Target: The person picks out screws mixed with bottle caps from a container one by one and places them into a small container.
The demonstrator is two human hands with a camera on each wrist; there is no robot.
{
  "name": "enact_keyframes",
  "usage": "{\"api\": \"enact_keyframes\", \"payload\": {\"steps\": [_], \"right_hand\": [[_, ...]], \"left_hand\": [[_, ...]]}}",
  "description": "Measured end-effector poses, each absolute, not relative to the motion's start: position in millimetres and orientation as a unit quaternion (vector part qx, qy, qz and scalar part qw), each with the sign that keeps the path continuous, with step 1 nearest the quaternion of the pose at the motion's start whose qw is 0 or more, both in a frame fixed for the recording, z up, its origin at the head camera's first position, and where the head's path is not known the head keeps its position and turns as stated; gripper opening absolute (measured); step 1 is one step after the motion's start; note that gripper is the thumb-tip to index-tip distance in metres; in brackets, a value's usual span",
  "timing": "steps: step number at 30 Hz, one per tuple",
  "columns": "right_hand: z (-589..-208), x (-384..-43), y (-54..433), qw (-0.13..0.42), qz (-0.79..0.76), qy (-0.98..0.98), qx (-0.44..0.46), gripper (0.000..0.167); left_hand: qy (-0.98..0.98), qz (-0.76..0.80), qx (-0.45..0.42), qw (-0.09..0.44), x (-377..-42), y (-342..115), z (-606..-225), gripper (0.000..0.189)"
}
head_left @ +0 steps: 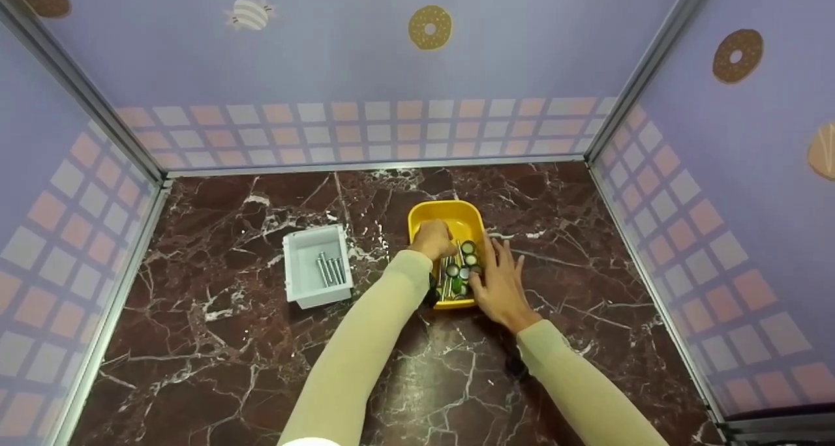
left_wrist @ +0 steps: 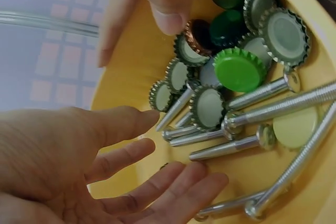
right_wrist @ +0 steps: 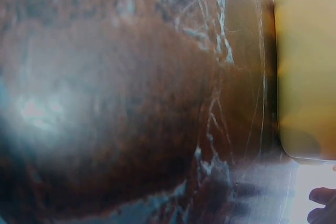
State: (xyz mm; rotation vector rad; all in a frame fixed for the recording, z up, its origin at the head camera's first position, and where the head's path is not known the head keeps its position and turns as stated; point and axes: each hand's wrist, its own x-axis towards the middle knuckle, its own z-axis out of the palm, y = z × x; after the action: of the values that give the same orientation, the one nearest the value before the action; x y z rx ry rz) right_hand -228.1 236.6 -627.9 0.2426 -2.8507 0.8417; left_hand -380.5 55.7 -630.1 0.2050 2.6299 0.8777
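Note:
A yellow bin [head_left: 464, 216] holds metal bolts [left_wrist: 241, 142] and several bottle caps [left_wrist: 240, 70], one bright green. My left hand [head_left: 433, 240] reaches down inside it. In the left wrist view, that left hand [left_wrist: 68, 156] has its fingers spread beside the bolts, with nothing seen between them. At the bin's right side, my right hand [head_left: 501, 284] rests with spread fingers, its thumb over the rim above the caps. The right wrist view shows the bin's outer wall [right_wrist: 310, 66] and two fingertips [right_wrist: 321, 196] low at the right.
Left of the yellow bin stands a grey-white bin [head_left: 303, 257] with several bolts [head_left: 331, 270] in it. Both are on a dark red marbled table [head_left: 228, 341]. Patterned lilac panels [head_left: 339, 61] close off the back and both sides.

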Motion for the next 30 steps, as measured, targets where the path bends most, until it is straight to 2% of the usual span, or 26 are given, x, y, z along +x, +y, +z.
{"api": "enact_keyframes", "payload": {"steps": [3, 6, 10, 19, 29, 30], "right_hand": [[-628.1, -226.5, 236.3, 0.079, 0.283, -0.953, 0.078, 0.091], [-627.8, -226.0, 236.2, 0.082, 0.285, -0.952, 0.078, 0.09], [-627.8, -226.0, 235.9, 0.081, 0.285, -0.952, 0.08, 0.091], [-627.9, -225.6, 234.7, 0.079, 0.287, -0.951, 0.081, 0.092], [-625.7, -226.8, 234.9, 0.079, 0.286, -0.952, 0.081, 0.092], [-625.6, -227.1, 235.0, 0.079, 0.286, -0.952, 0.081, 0.091]], "left_hand": [[0.938, 0.296, 0.076, 0.165, -375.1, 58.7, -629.1, 0.005], [0.944, 0.283, 0.073, 0.157, -370.1, 62.8, -628.9, 0.008], [0.947, 0.262, 0.065, 0.172, -368.8, 68.0, -631.9, 0.006], [0.95, 0.231, 0.075, 0.198, -367.8, 72.0, -633.3, 0.026], [0.934, 0.248, 0.059, 0.249, -372.0, 70.4, -639.3, 0.074], [0.935, 0.241, 0.061, 0.254, -371.4, 70.9, -638.1, 0.075]]}}
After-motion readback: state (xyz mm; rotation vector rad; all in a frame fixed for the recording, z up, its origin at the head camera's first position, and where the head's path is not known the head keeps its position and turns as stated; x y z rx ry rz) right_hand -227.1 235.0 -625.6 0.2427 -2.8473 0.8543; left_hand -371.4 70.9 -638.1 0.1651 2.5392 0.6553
